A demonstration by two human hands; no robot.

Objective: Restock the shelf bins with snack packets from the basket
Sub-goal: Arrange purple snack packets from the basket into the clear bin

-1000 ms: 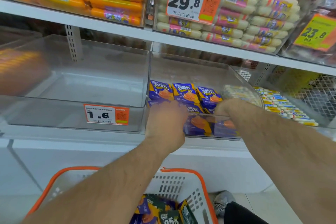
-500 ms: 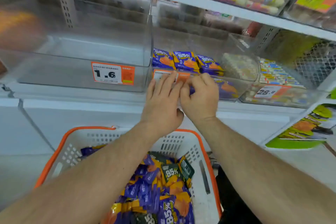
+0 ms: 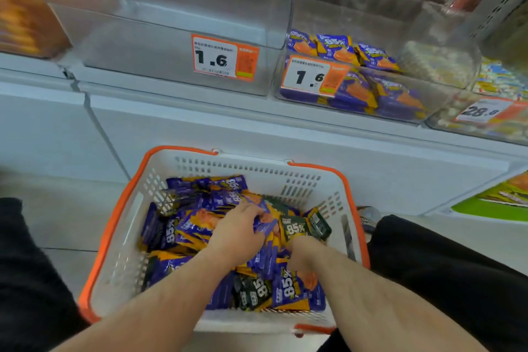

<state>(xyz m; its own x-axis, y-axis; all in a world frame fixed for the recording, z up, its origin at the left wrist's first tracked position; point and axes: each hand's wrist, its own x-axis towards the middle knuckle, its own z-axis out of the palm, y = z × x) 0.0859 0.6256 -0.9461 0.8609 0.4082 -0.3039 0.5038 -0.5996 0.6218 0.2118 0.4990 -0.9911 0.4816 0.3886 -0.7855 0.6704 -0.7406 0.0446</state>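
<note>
Both hands reach down into the basket (image 3: pixel 120 237) of snack packets (image 3: pixel 183 233) on the floor. The left hand (image 3: pixel 238 233) curls its fingers around purple packets; the right hand (image 3: pixel 300 251) is buried among them, its grip hidden. Above, the right bin (image 3: pixel 445 86) holds purple packets beside a bare bin (image 3: pixel 128 46).

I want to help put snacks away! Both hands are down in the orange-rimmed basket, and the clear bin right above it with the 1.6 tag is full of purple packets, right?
Not quite. The head view shows the clear bin above the basket has no packets in it; the purple packets sit in the next bin to its right. Both the left hand and right hand are indeed in the basket.
</note>
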